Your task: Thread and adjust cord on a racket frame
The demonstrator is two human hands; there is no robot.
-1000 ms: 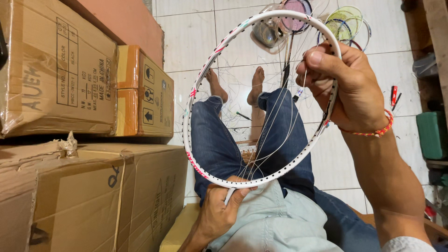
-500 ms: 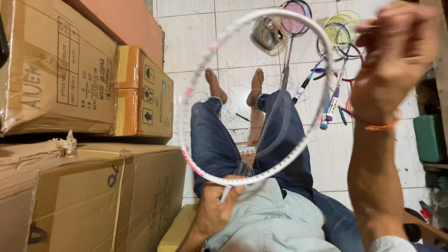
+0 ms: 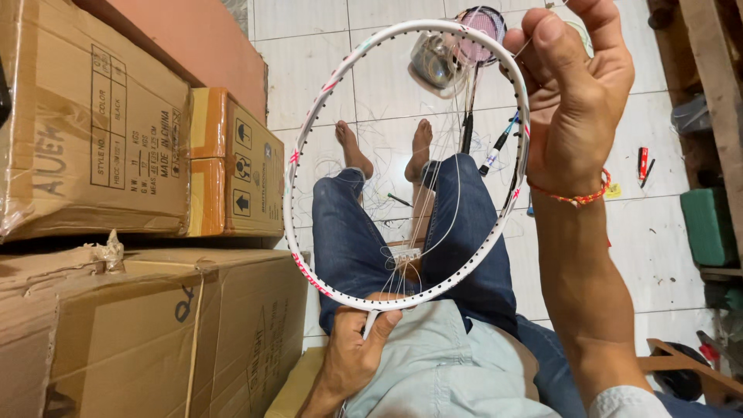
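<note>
Right, the left hand is clamped around the throat of the white racket frame, thumb pressed up against it, the shaft itself hidden inside the fist. The hoop stands above that grip, over the lap in blue jeans. Up top, the right hand is pinching a thin white string between thumb and fingertips beside the rim; the string is faint, hard to trace down. Cardboard boxes sit beyond the left hand.

The white tile floor held stacked cardboard boxes, loose bits of string, rackets, a red tool and a green box.
</note>
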